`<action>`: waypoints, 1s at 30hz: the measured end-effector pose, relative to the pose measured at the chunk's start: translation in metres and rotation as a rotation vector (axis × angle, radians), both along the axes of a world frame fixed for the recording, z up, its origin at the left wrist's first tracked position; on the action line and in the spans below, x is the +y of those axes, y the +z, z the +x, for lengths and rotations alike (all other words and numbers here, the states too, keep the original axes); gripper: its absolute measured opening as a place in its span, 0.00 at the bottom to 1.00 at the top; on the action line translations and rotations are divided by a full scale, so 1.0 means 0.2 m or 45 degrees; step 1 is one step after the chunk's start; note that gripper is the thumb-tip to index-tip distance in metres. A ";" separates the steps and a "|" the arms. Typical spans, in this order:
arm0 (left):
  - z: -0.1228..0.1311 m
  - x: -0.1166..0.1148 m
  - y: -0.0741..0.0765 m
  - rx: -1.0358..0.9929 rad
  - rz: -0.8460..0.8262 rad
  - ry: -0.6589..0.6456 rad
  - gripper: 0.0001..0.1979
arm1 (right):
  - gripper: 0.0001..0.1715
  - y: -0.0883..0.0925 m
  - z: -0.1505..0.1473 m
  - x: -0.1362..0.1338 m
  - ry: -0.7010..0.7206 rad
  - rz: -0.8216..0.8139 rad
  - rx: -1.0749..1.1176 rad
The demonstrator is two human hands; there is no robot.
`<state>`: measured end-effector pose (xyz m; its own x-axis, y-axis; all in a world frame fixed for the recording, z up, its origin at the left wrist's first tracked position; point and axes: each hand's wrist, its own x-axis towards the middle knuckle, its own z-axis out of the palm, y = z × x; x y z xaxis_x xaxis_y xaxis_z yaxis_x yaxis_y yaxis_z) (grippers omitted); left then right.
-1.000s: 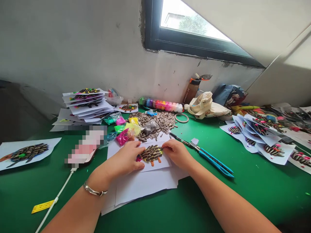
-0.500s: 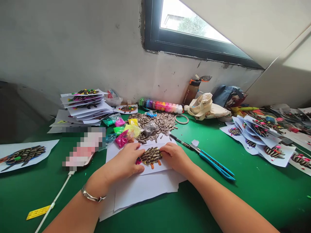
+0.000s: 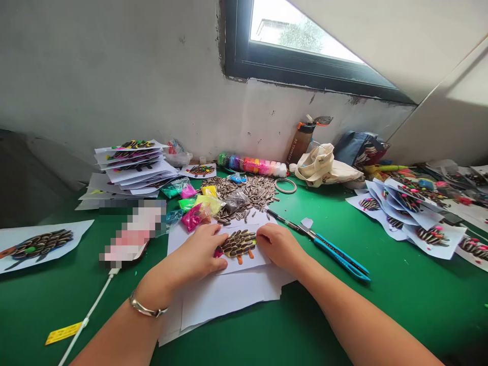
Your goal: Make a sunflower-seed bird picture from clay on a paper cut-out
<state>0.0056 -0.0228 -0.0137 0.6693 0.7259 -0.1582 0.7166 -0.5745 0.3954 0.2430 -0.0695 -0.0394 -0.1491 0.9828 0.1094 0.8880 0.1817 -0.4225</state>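
Beside the sunflower-seed collage [image 3: 238, 243], the left hand [image 3: 199, 252] spreads its fingers; the right hand [image 3: 279, 245] curls its own, grip hidden.

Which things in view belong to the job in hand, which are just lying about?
Job in hand:
seed picture, between left hand and right hand
loose seeds, likely
coloured packets, likely

Apparently lying about:
drink bottle
cream cloth bag
blue bag

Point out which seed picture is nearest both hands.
The seed picture with two orange bits along its lower edge, between the left hand and right hand; the other seed pictures lie farther off.
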 end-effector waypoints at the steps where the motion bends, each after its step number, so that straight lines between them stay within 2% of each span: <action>1: 0.00 0.00 0.00 0.000 -0.003 0.001 0.20 | 0.12 0.00 0.00 0.00 -0.007 -0.001 -0.007; 6: 0.00 0.00 0.00 0.004 0.003 -0.007 0.21 | 0.12 -0.01 0.00 0.00 -0.001 0.024 -0.012; 12: 0.01 0.00 0.00 0.009 -0.009 -0.001 0.21 | 0.11 -0.03 0.05 0.04 -0.015 0.082 0.107; 16: 0.01 -0.01 0.03 0.014 -0.012 -0.002 0.21 | 0.15 0.00 0.13 0.11 -0.110 0.129 -0.178; 19: 0.01 -0.02 0.05 0.025 -0.020 0.017 0.21 | 0.16 0.05 0.14 0.19 -0.078 0.145 -0.292; 24: 0.01 -0.02 0.05 0.008 -0.018 0.024 0.21 | 0.14 0.08 0.06 0.29 0.095 0.138 -0.496; 30: 0.01 -0.02 0.04 0.021 0.004 0.005 0.19 | 0.11 0.08 -0.02 0.30 0.171 0.125 -0.661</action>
